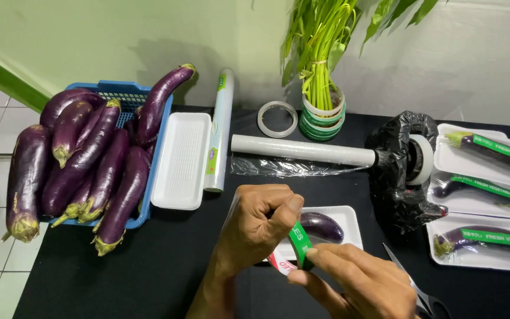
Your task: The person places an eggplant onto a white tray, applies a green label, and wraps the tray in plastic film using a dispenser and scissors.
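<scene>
Green tape [300,237], with a red-and-white stretch at its near end, is pinched between both hands at the near middle of the black table [149,260]. The left hand [258,227] is clenched around its upper part, thumb pressing down; the right hand [358,280] grips the lower end with its fingertips. Just behind the tape lies a wrapped eggplant [321,226] on a white tray [349,221]. Scissors [417,292] lie near right. Far left, a blue basket [126,97] holds loose eggplants [84,165]. Three taped trays [485,195] sit right, beside a film roll [302,150].
</scene>
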